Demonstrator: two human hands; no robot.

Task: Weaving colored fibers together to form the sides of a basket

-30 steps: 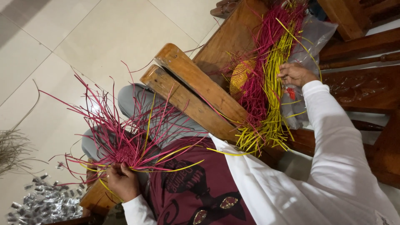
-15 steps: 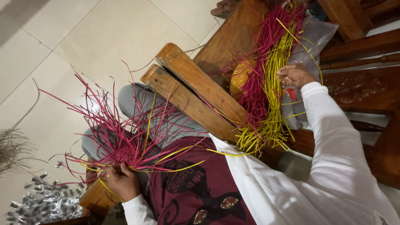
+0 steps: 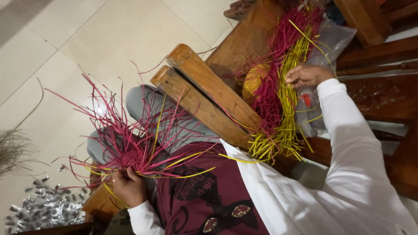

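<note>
While the left hand point(image 3: 129, 186) pinches the woven pink centre of the half-made basket base point(image 3: 130, 157) against the lap, its loose pink and yellow strands fan outward, free to be worked (the hub stays put that way). Past the two wooden chair arms point(image 3: 209, 98), the right hand point(image 3: 307, 75) reaches into the bundle of pink and yellow strips point(image 3: 283, 93) lying on a clear plastic bag point(image 3: 332, 39), fingers curled onto the yellow ones; whether it grips one I cannot tell.
</note>
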